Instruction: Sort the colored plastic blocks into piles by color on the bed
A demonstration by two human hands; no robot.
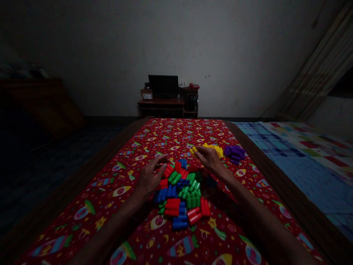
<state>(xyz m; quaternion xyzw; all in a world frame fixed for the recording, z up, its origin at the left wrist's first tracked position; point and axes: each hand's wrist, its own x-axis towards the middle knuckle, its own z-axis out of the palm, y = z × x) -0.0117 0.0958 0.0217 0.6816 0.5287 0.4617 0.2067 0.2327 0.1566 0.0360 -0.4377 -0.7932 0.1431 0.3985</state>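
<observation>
Your right hand [211, 159] pinches a yellow block [193, 151] between thumb and fingers, just left of the yellow pile [218, 150]; the small grip probably suits so slim a piece. Your left hand [148, 177] arches at the edge of the mixed cluster, fingers loosely curved, thumb apart, beside a red block [168, 170]; contact: cannot tell.

Yellow and purple pile [234, 153] lie apart, seemingly to keep colours separate. Red, green blocks [193, 201] and blue blocks [180, 223] jumble together nearer you.

Blocks: glossy, likely plastic, ribbed like joined tubes. Beneath, red cloth [143, 235], rocket-and-star print, lying mostly flat.
</observation>
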